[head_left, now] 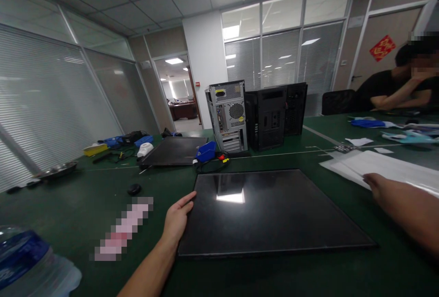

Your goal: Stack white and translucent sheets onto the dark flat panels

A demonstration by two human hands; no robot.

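Observation:
A flat black screen panel (274, 219) lies face up on the green table, with a ceiling light reflected in it. My left hand (178, 217) is closed on the panel's left edge; some of its fingers are hidden. To the right, my right hand (380, 187) grips the near edge of a stack of white sheets (401, 169), with most of its fingers out of sight. Left of the panel are a small black round object (134, 189) and a pink strip (125, 230) blurred by pixels.
Behind the panel stand a grey computer case (228, 116) and a black case (270, 119). A second dark panel (173, 151) and a blue bin (206, 151) with cables lie left of them. A water bottle (30, 260) occupies the near left. A person (387, 87) sits at far right.

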